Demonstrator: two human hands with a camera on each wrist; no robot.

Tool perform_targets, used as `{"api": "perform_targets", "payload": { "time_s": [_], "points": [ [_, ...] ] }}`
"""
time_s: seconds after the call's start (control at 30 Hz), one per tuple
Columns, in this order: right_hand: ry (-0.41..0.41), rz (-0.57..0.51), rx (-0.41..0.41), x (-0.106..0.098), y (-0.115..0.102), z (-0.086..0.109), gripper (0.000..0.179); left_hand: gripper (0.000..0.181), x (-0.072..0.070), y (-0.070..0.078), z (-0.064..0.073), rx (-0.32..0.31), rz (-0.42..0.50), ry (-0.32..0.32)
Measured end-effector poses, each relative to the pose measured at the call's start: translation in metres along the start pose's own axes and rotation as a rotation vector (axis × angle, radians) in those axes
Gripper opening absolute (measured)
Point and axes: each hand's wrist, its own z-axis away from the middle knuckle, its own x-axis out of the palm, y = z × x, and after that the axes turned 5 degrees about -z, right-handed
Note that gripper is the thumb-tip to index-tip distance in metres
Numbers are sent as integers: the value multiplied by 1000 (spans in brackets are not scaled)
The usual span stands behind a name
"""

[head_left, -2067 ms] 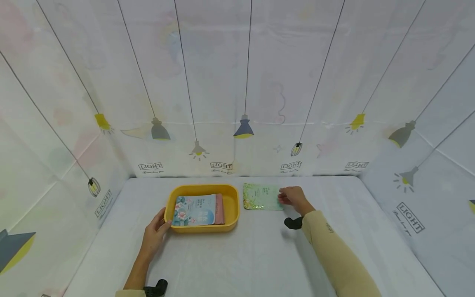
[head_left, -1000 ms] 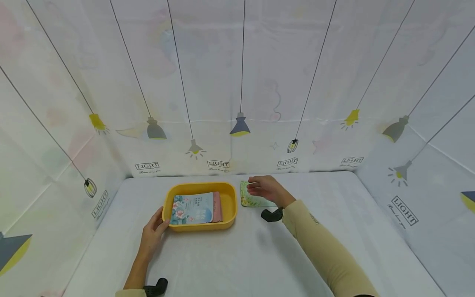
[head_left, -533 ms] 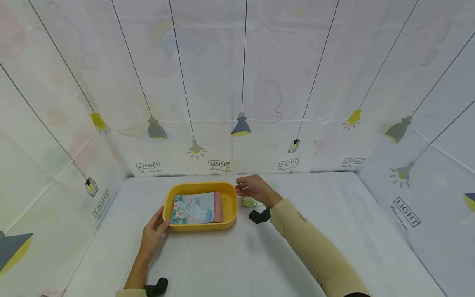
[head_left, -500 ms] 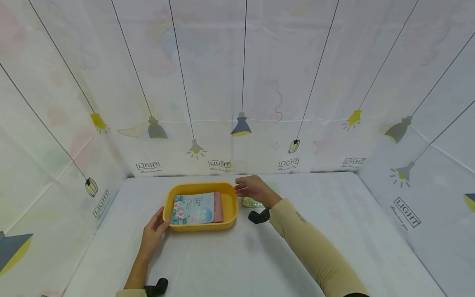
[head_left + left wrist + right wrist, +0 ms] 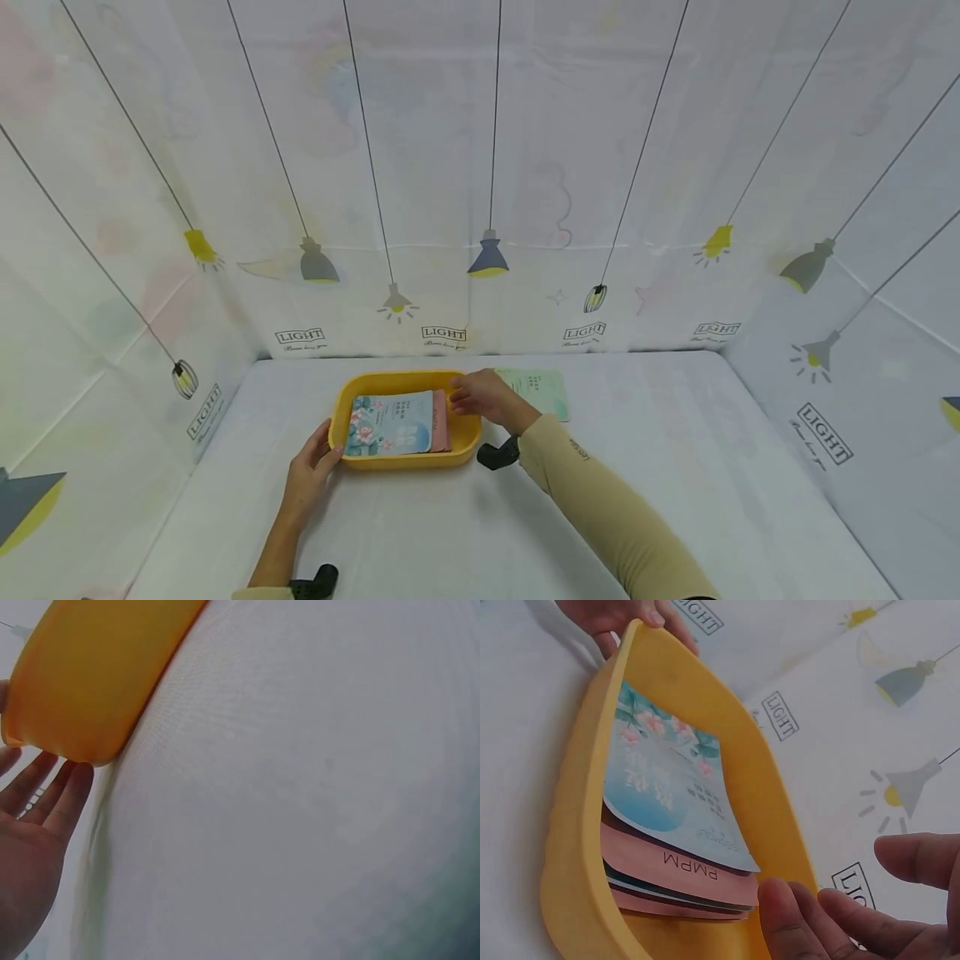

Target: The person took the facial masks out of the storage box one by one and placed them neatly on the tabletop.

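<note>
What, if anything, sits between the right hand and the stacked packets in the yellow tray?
Nothing visible. The right hand is over the right end of the yellow tray, fingers close to the pink packet; contact unclear.

Lower right: beige sleeve [image 5: 611, 510], small dark lettering [image 5: 579, 450]; black rounded wrist fitting [image 5: 497, 455]. Lower left: beige cuff [image 5: 262, 594], similar black fitting [image 5: 317, 582].

Before us, the head view looks forward and down on the yellow tray [image 5: 408, 463] from farthest off. From near the tray's near left corner, the left wrist view faces its outer wall [image 5: 90, 682] close up. The right wrist view, also close, peers in from the right end; the head view shares that interior.
</note>
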Motion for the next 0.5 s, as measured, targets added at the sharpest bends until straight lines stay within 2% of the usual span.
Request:
{"api": "perform_targets", "payload": {
  "time_s": [0.17, 0.33, 0.5],
  "points": [
    [-5, 49, 3, 12, 8, -6, 38, 62, -1, -1, 0, -9, -8, 4],
    [30, 102, 0, 27, 15, -12, 32, 61, -2, -2, -1, -20, -31, 11],
    [81, 241, -27, 37, 21, -14, 25, 61, -1, 1, -3, -41, -55, 10]
  ]
}}
